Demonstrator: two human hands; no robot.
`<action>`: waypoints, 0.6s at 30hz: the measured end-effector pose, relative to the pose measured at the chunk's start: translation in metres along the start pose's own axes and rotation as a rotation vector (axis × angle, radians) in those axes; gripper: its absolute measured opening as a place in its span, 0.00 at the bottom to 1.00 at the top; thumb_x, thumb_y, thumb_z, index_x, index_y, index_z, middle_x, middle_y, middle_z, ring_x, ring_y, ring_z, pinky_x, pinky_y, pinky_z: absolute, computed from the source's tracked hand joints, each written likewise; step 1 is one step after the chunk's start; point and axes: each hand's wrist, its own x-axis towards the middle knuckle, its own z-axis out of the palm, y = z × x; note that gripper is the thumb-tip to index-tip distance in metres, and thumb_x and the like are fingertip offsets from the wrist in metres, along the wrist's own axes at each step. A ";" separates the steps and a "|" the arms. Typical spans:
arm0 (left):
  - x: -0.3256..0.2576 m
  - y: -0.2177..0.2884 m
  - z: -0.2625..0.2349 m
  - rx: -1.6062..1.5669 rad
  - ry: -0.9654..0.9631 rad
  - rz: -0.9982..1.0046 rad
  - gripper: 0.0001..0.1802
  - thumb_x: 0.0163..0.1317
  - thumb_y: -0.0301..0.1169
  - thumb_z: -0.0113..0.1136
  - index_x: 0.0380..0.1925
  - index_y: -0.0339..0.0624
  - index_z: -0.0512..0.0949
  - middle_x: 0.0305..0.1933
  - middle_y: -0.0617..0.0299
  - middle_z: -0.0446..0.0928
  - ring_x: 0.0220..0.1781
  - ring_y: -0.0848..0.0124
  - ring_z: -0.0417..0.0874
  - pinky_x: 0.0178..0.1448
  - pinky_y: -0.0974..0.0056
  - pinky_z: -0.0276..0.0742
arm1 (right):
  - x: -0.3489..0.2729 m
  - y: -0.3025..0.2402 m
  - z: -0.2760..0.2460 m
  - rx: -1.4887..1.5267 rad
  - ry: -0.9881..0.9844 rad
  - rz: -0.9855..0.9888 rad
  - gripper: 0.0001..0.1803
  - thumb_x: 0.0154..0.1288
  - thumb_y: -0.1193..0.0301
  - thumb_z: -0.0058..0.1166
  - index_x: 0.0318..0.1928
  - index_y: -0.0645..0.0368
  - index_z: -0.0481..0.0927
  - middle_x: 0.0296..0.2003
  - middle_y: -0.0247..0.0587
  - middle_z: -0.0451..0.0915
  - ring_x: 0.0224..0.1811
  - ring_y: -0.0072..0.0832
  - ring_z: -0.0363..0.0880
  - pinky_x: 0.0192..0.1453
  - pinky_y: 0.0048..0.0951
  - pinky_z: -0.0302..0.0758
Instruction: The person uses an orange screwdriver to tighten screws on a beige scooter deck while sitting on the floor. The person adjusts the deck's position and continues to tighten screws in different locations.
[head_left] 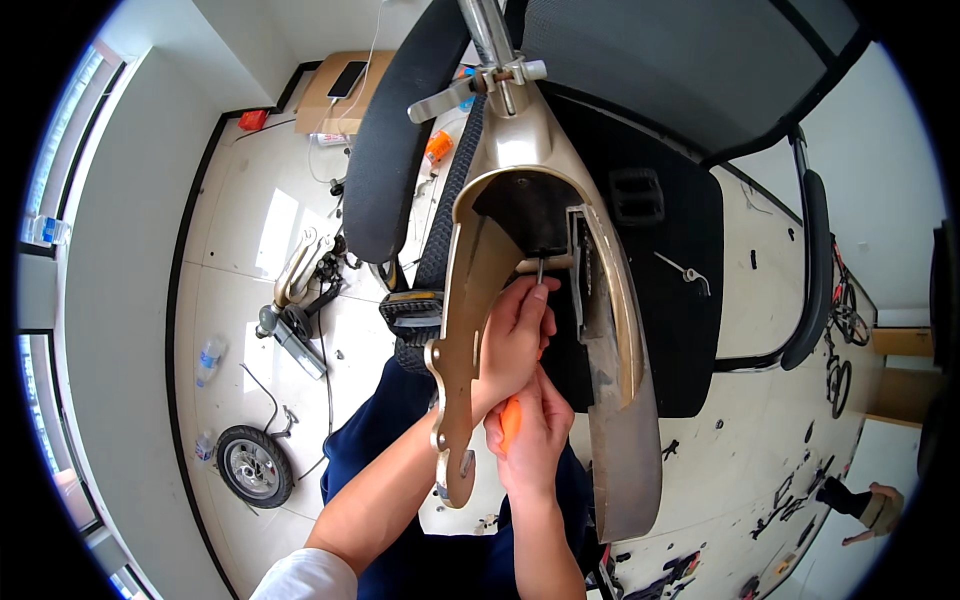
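A gold metal scooter fork (520, 160) with a curved fender stands upright in front of me, resting against a black office chair (690, 300). My left hand (515, 330) reaches between the fork's two arms and closes around the upper shaft of a screwdriver (541, 270), whose metal tip points up at a crossbar inside the fork. Just below, my right hand (535, 435) grips the screwdriver's orange handle (511, 420). The left fork arm (455, 390) hangs in front of my left wrist.
On the white tiled floor to the left lie a small black wheel (253, 465), a scooter part with cables (295, 320) and plastic bottles (208, 360). A cardboard box with a phone (345, 80) sits at the back. Loose tools and another person's hand (865, 505) are at lower right.
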 end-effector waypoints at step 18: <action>0.004 0.003 0.004 -0.295 -0.047 -0.153 0.14 0.75 0.35 0.44 0.43 0.36 0.76 0.25 0.68 0.72 0.25 0.79 0.69 0.32 0.74 0.68 | 0.001 -0.002 -0.035 0.532 0.013 0.265 0.20 0.68 0.60 0.45 0.51 0.62 0.74 0.33 0.39 0.76 0.23 0.27 0.69 0.21 0.23 0.63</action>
